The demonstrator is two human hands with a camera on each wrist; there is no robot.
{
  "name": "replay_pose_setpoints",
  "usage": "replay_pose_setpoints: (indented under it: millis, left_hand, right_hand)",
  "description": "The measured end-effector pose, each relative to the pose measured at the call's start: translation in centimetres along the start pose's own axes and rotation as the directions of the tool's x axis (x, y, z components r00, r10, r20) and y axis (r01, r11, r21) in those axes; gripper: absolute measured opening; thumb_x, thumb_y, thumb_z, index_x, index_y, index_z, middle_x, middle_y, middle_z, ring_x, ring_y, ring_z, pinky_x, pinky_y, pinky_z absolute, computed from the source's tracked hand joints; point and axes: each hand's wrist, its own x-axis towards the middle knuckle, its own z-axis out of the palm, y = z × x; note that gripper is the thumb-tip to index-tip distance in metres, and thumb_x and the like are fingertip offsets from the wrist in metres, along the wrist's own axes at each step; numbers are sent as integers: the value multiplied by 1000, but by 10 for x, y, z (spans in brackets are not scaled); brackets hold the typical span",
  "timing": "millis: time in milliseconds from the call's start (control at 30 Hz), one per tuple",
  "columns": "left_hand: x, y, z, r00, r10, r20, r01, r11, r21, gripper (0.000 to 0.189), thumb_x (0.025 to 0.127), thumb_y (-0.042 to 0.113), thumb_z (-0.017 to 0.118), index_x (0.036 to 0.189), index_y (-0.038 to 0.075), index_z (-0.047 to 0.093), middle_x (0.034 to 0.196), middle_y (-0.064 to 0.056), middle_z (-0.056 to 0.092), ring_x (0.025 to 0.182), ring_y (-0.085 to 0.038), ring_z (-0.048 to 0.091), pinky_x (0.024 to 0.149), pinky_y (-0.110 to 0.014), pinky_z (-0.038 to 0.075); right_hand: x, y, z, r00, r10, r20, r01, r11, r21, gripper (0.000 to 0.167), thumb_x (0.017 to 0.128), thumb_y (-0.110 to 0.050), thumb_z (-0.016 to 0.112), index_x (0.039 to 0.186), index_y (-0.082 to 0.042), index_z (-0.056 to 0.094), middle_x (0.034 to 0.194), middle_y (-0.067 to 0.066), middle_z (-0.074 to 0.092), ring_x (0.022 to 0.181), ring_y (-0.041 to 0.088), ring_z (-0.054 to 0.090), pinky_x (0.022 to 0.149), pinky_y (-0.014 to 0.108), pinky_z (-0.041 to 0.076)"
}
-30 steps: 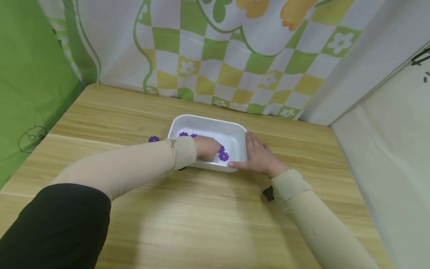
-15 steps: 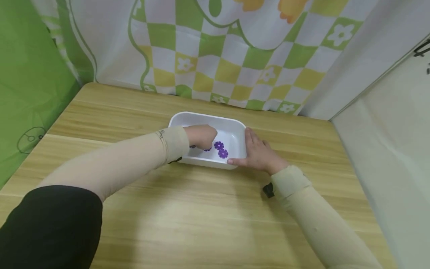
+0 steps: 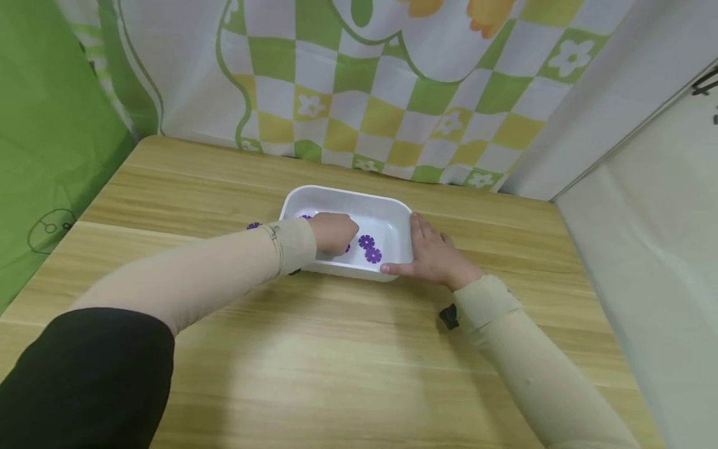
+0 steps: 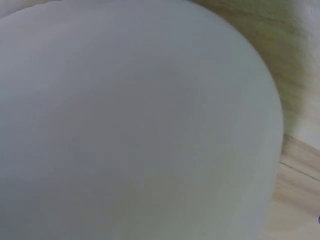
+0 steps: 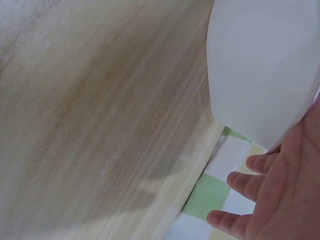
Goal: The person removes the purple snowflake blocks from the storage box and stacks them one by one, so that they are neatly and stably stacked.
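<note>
Inside white tray (image 3: 359,203): left hand (image 3: 335,233), fingertips hidden, cannot tell grasp. At right end: right hand (image 3: 437,257), fingers extended against wall, thumb on rim. Purple discs (image 3: 373,255) on tray floor; outlying disc (image 3: 253,226) at left, on wooden table (image 3: 348,355). Checked curtain (image 3: 381,112) behind.

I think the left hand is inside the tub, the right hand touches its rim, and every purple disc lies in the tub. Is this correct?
Not every one: in the head view, a purple disc lies on the table, left of the tub. The rest stands.
</note>
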Motion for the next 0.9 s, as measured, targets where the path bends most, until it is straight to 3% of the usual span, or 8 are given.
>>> replay_pose_setpoints:
  millis: [200, 400, 633, 767, 900]
  left_hand:
    - [0, 2, 0, 1000, -8, -4, 8, 999, 33, 24, 100, 5, 54, 122, 1, 61, 117, -17, 64, 101, -29, 62, 89, -45, 56]
    - [-1, 3, 0, 1000, -16, -8, 17, 999, 47, 14, 98, 4, 54, 107, 2, 64, 107, -15, 66, 95, -28, 63, 85, -44, 56]
    - [2, 2, 3, 999, 17, -32, -18, 999, -30, 14, 99, 2, 53, 110, 2, 63, 108, -16, 67, 96, -29, 64, 94, -44, 54]
    - [2, 1, 4, 998, 25, -52, -29, 997, -76, 13, 97, -1, 55, 106, 2, 63, 102, -15, 67, 91, -27, 64, 92, -41, 55]
    - [0, 2, 0, 997, 49, -65, -53, 996, -66, 16, 96, -3, 55, 109, -1, 63, 102, -15, 67, 91, -27, 63, 93, -39, 55]
  right_hand:
    - [-1, -1, 0, 1000, 12, 9, -12, 1000, 8, 129, 88, -70, 67, 158, 12, -5, 166, 32, 1, 153, 47, 11, 117, 70, 15]
    - [0, -1, 0, 1000, 9, 2, -9, 1000, 3, 129, 88, -69, 67, 158, 12, -4, 166, 32, 2, 152, 48, 12, 117, 71, 17]
    - [-3, -2, -3, 1000, 23, 6, -23, 1000, 11, 129, 87, -69, 68, 158, 11, -4, 166, 31, 2, 152, 48, 12, 117, 70, 15]
    - [-2, -1, -2, 1000, 14, 0, -14, 1000, 9, 129, 87, -70, 68, 158, 11, -3, 167, 31, 4, 152, 48, 14, 117, 71, 17]
    - [-2, -1, -1, 1000, 17, -2, -17, 1000, 1, 129, 87, -69, 68, 158, 11, -2, 167, 31, 4, 152, 48, 13, 117, 71, 17]
